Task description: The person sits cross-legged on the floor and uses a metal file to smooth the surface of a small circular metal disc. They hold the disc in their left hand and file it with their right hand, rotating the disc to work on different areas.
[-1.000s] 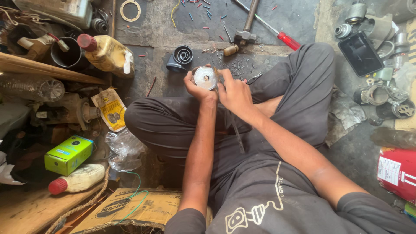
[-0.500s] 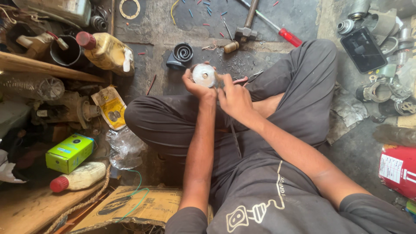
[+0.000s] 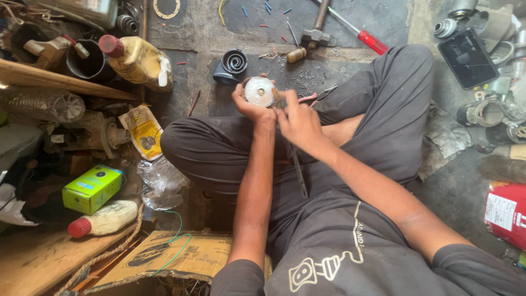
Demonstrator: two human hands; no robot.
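We sit cross-legged, both forearms reaching far out over our lap, bare from the elbows down. Our left hand (image 3: 251,105) is raised with the palm turned right, fingers curled up and round in a closed grip, thumb on the near side. Our right hand (image 3: 296,118) sits just beside it, touching it, knuckles up, fingers bent in a pinch near the left thumb. Both wrists are held straight, the right forearm angling in from the near right.

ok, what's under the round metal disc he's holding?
Left hand cups the round metal disc from below; right hand meets its edge. Past it lies the grey floor. The disc's underside is hidden.
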